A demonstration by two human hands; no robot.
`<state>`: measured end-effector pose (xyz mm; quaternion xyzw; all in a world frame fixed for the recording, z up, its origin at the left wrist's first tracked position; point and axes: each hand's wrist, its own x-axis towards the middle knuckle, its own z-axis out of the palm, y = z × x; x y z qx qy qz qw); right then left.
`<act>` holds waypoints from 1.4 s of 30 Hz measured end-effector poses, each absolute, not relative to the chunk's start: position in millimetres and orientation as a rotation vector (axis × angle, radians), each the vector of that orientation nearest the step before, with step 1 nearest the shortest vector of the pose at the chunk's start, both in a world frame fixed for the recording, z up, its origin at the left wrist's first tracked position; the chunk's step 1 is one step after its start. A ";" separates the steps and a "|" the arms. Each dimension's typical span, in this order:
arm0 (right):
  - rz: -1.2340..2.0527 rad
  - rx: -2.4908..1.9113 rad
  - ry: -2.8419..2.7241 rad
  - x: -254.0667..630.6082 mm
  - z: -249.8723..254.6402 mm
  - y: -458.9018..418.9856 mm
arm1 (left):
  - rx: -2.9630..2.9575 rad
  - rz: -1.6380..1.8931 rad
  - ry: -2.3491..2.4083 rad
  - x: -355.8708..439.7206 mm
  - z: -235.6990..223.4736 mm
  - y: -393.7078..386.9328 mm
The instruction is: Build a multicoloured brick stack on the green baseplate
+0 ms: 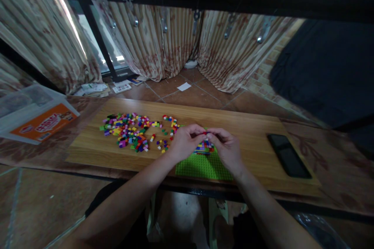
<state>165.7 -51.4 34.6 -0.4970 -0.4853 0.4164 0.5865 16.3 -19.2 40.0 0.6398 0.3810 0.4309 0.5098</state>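
A green studded baseplate (201,167) lies at the near edge of the wooden board. On it stands a low structure of many-coloured toy bricks (204,148), partly hidden by my hands. My left hand (188,140) comes in from the left, thumb and fingers pinched together above the structure. From the right, my right hand (226,146) meets it, also in a pinch. A small red brick (205,133) shows between the fingertips of both hands. Whether it touches the bricks below, I cannot tell.
Loose coloured bricks (128,130) are spread over the left of the wooden board (248,128). A black phone-like device (288,155) lies at the right. A clear plastic box (37,114) with an orange label stands at the far left. A dark bar crosses above.
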 end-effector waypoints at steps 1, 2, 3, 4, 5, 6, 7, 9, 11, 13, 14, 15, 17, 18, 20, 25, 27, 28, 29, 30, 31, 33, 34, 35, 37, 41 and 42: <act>0.976 -1.155 -1.129 165.4 35.6 -51.6 | 1.513 1.037 0.902 16.5 40.8 -19.7; 0.976 -1.153 -1.126 165.2 36.5 -51.8 | 1.484 1.036 0.886 16.8 41.5 -20.1; 0.975 -1.152 -1.124 165.1 37.4 -52.0 | 1.456 1.035 0.867 17.3 42.1 -20.6; 0.975 -1.153 -1.124 165.2 38.0 -52.2 | 1.428 1.034 0.845 17.8 42.6 -21.1; 0.977 -1.151 -1.119 165.3 38.4 -52.2 | 1.399 1.032 0.821 18.3 43.0 -21.5; 0.982 -1.147 -1.109 165.5 38.5 -52.1 | 1.371 1.030 0.797 18.7 43.3 -21.7; 0.992 -1.141 -1.096 165.8 38.3 -51.8 | 1.343 1.027 0.774 18.9 43.5 -21.8; 1.028 -1.125 -1.056 166.9 37.5 -50.5 | 1.307 1.019 0.746 18.0 43.2 -20.6; 1.069 -1.102 -0.998 168.8 36.3 -48.1 | 1.307 1.012 0.756 14.9 41.6 -17.2; 1.089 -1.090 -0.943 171.7 35.2 -45.2 | 1.334 1.016 0.810 9.5 39.1 -11.8; 1.082 -1.092 -0.921 173.3 34.6 -43.7 | 1.351 1.023 0.845 6.3 37.7 -8.6; 1.068 -1.099 -0.906 174.9 34.0 -42.3 | 1.369 1.034 0.880 2.9 36.5 -5.4; 1.031 -1.125 -0.883 177.5 32.7 -40.3 | 1.406 1.068 0.934 -3.3 35.0 0.3; 1.015 -1.139 -0.873 178.4 31.9 -39.6 | 1.423 1.086 0.950 -5.7 34.6 2.5; 0.993 -1.161 -0.855 179.1 30.4 -39.0 | 1.444 1.114 0.968 -8.4 34.2 5.2; 0.963 -1.184 -0.837 178.8 28.2 -38.9 | 1.538 1.083 1.031 -6.2 31.3 3.8; 0.957 -1.189 -0.833 179.4 28.0 -38.7 | 1.646 1.048 1.091 -4.7 28.9 2.1; 0.957 -1.186 -0.832 179.8 28.0 -38.5 | 1.704 1.023 1.117 -4.0 27.6 1.5; 0.958 -1.181 -0.832 180.2 27.9 -38.4 | 1.754 0.998 1.132 -3.3 26.3 1.3; 0.962 -1.176 -0.835 180.5 27.7 -38.4 | 1.788 0.979 1.135 -2.6 24.9 1.3; 0.966 -1.173 -0.836 180.7 27.6 -38.3 | 1.805 0.969 1.123 -1.6 23.4 1.6; 0.965 -1.175 -0.839 180.9 27.2 -38.4 | 1.795 0.972 1.070 0.6 20.5 2.8; 0.961 -1.178 -0.842 180.9 26.9 -38.4 | 1.779 0.974 1.043 1.9 19.1 3.5; 0.955 -1.182 -0.845 181.0 26.7 -38.4 | 1.758 0.975 1.020 3.2 17.7 4.0; 0.945 -1.186 -0.851 181.4 26.4 -38.3 | 1.710 0.977 0.988 5.7 14.9 4.8; 0.950 -1.169 -0.855 182.8 26.0 -38.2 | 1.639 0.992 0.972 8.0 10.3 5.7; 0.951 -1.164 -0.859 183.0 25.9 -38.2 | 1.640 0.995 0.974 7.9 9.5 6.0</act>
